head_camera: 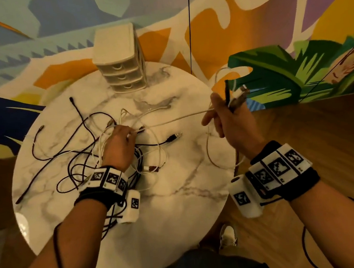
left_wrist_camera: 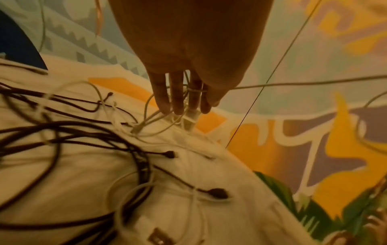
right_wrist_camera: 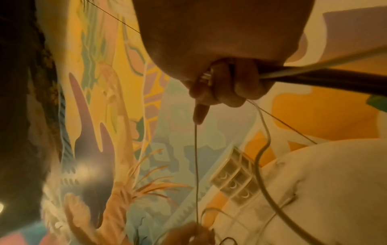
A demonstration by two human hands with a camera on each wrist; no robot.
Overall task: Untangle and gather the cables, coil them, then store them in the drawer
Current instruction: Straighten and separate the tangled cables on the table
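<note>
A white cable (head_camera: 176, 118) stretches taut above the marble table (head_camera: 178, 199), pinched at one end by the left hand (head_camera: 119, 144) over the tangled cables (head_camera: 83, 163). The right hand (head_camera: 229, 124), raised past the table edge, grips its other end together with a black cable (head_camera: 227, 93). The closed drawer unit (head_camera: 120, 59) stands at the table's far edge.

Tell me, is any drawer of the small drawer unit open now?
No, all three drawers of the drawer unit on the table sit closed.
</note>
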